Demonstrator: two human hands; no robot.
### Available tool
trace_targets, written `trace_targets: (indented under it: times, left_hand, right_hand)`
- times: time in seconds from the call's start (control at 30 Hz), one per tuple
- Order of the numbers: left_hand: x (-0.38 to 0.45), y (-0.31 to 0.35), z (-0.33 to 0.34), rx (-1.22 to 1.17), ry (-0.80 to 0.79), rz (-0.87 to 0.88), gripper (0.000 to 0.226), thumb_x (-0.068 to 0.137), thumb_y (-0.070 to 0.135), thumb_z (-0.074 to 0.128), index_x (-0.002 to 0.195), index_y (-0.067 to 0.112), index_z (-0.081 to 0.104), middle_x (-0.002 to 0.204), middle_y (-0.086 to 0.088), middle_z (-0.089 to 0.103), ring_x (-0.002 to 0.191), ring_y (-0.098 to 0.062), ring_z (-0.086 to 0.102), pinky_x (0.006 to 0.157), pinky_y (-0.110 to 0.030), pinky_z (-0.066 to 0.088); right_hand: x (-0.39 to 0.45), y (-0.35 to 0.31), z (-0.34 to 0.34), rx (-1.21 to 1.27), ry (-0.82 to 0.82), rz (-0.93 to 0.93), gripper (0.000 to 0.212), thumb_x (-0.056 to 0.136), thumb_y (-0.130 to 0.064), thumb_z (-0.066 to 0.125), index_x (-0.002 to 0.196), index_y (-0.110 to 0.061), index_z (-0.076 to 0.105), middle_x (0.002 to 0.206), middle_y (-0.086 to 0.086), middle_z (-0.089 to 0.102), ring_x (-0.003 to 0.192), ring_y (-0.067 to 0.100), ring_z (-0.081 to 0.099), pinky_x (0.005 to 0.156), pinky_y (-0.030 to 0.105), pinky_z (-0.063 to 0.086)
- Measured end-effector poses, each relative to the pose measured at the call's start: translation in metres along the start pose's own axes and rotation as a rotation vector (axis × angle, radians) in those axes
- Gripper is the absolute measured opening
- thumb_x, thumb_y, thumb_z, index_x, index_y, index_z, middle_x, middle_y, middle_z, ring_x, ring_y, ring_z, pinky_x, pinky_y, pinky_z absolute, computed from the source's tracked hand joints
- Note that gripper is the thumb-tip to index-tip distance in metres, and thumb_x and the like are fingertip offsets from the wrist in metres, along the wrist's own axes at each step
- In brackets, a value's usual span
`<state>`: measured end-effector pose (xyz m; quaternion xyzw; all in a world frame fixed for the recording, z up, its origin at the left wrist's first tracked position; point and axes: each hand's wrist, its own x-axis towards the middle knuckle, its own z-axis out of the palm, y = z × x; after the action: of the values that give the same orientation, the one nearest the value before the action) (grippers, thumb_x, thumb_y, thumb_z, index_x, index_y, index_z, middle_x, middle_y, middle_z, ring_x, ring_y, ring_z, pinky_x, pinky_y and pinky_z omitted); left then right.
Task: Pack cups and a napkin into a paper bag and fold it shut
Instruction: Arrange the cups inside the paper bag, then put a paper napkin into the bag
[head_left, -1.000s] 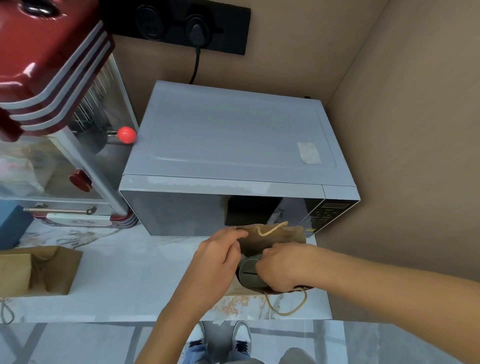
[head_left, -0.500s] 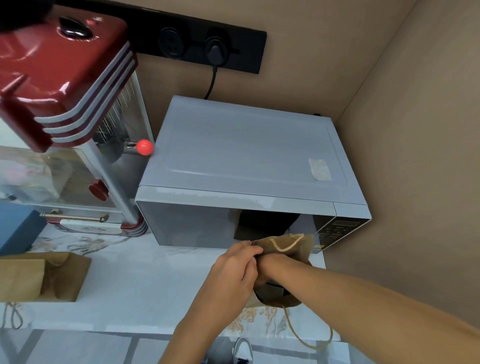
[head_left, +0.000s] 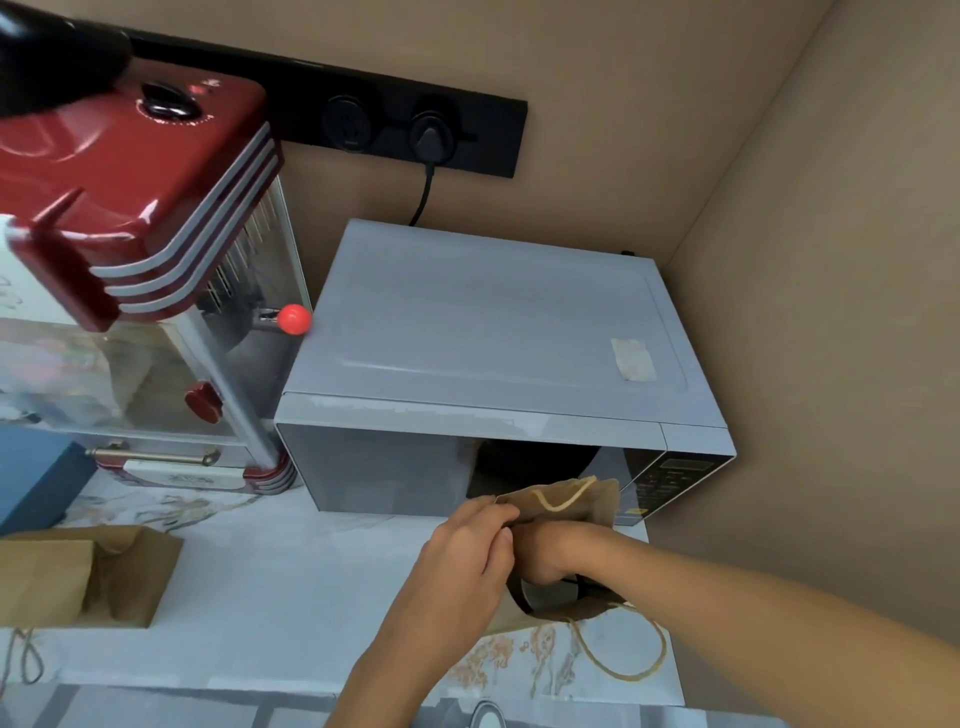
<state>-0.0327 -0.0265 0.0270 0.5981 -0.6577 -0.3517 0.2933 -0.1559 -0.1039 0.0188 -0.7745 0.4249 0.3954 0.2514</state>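
A brown paper bag (head_left: 582, 501) with rope handles stands open on the marble counter, just in front of the microwave. My left hand (head_left: 467, 551) pinches the bag's left rim and holds the mouth apart. My right hand (head_left: 543, 556) is plunged into the bag up to the wrist, so its fingers are hidden. A grey cup was in that hand a moment ago; inside the bag I can make out only a dark rounded edge. One rope handle (head_left: 623, 654) trails loose on the counter in front of the bag.
A grey microwave (head_left: 493, 338) stands close behind the bag. A red popcorn machine (head_left: 135, 208) is at the left. A second brown paper bag (head_left: 88, 577) lies at the left of the marble counter (head_left: 270, 587). The side wall rises close on the right.
My right hand has gone from the bag's mouth, where it held a grey cup, down inside the bag. The left hand keeps its hold on the rim. The camera has tilted up.
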Motion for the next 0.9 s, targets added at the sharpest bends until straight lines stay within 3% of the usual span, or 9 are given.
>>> trace_targets:
  times: [0.13, 0.2, 0.27, 0.37, 0.47, 0.6, 0.73, 0.83, 0.9]
  left_hand:
    - [0.001, 0.002, -0.002, -0.005, 0.001, 0.003, 0.029, 0.099, 0.027, 0.042, 0.121, 0.033, 0.059, 0.113, 0.023, 0.053, 0.093, 0.008, 0.053, 0.080, -0.002, 0.037]
    - [0.002, 0.003, -0.003, -0.014, -0.003, 0.003, 0.029, 0.099, 0.025, 0.042, 0.121, 0.031, 0.060, 0.116, 0.019, 0.057, 0.095, 0.002, 0.055, 0.084, -0.008, 0.042]
    - [0.002, 0.004, -0.004, -0.021, -0.008, 0.011, 0.027, 0.099, 0.026, 0.041, 0.117, 0.033, 0.059, 0.117, 0.016, 0.060, 0.097, -0.001, 0.057, 0.083, -0.014, 0.046]
    - [0.001, 0.007, -0.008, 0.009, -0.012, 0.017, 0.025, 0.097, 0.029, 0.039, 0.112, 0.041, 0.055, 0.115, 0.020, 0.059, 0.093, -0.003, 0.058, 0.081, -0.027, 0.054]
    - [0.002, 0.007, -0.011, 0.049, -0.012, 0.003, 0.027, 0.096, 0.031, 0.039, 0.116, 0.043, 0.054, 0.120, 0.022, 0.057, 0.089, -0.007, 0.060, 0.079, -0.031, 0.055]
    - [-0.001, 0.010, -0.015, 0.038, -0.031, 0.010, 0.030, 0.098, 0.032, 0.041, 0.119, 0.049, 0.053, 0.128, 0.025, 0.047, 0.102, -0.005, 0.055, 0.089, -0.027, 0.051]
    - [-0.005, 0.035, -0.040, -0.075, 0.087, 0.081, 0.027, 0.095, 0.032, 0.051, 0.108, 0.052, 0.062, 0.128, 0.036, 0.043, 0.125, 0.000, 0.043, 0.097, -0.021, 0.040]
    - [0.002, 0.072, -0.067, -0.218, 0.087, 0.240, 0.030, 0.087, 0.046, 0.055, 0.116, 0.050, 0.059, 0.132, 0.029, 0.053, 0.128, 0.003, 0.044, 0.095, -0.021, 0.037]
    - [0.012, 0.096, -0.077, -0.397, -0.124, 0.269, 0.040, 0.087, 0.039, 0.064, 0.125, 0.045, 0.055, 0.130, 0.019, 0.061, 0.126, -0.004, 0.052, 0.099, -0.029, 0.043]
  right_hand:
    - [-0.009, -0.001, -0.003, -0.013, 0.053, 0.025, 0.029, 0.092, -0.004, 0.048, 0.119, -0.004, 0.058, 0.119, 0.018, 0.061, 0.104, 0.033, 0.059, 0.089, 0.040, 0.048]
    - [-0.024, -0.003, -0.006, 0.017, 0.154, 0.038, 0.023, 0.090, -0.007, 0.050, 0.110, -0.007, 0.060, 0.107, 0.015, 0.063, 0.089, 0.029, 0.061, 0.074, 0.036, 0.051]
    - [-0.045, -0.005, -0.011, 0.033, 0.318, 0.009, 0.017, 0.086, -0.003, 0.051, 0.099, -0.008, 0.062, 0.094, 0.013, 0.063, 0.075, 0.025, 0.056, 0.063, 0.032, 0.044]
    - [-0.078, -0.001, -0.017, -0.083, 0.604, -0.113, 0.025, 0.075, 0.011, 0.051, 0.083, -0.011, 0.060, 0.084, 0.010, 0.062, 0.076, 0.027, 0.053, 0.067, 0.030, 0.033]
    - [-0.115, 0.010, -0.022, 0.131, 0.747, -0.124, 0.028, 0.081, 0.002, 0.052, 0.081, -0.026, 0.050, 0.084, -0.002, 0.058, 0.084, 0.021, 0.046, 0.060, 0.025, 0.033]
    - [-0.163, 0.024, -0.026, 0.559, 0.823, -0.120, 0.023, 0.089, -0.024, 0.053, 0.093, -0.047, 0.049, 0.094, -0.020, 0.058, 0.082, 0.000, 0.054, 0.061, 0.019, 0.050]
    - [-0.192, 0.036, -0.040, 0.714, 0.868, -0.291, 0.032, 0.088, -0.016, 0.057, 0.101, -0.045, 0.056, 0.099, -0.023, 0.061, 0.069, -0.018, 0.054, 0.058, 0.000, 0.040]
    - [-0.204, 0.049, -0.060, 0.824, 0.781, -0.465, 0.031, 0.088, -0.013, 0.057, 0.105, -0.039, 0.060, 0.093, -0.010, 0.067, 0.061, -0.005, 0.055, 0.056, 0.011, 0.044]
    - [-0.209, 0.056, -0.074, 0.964, 0.703, -0.612, 0.027, 0.089, -0.009, 0.059, 0.110, -0.026, 0.062, 0.091, -0.003, 0.070, 0.068, 0.008, 0.061, 0.060, 0.022, 0.048]
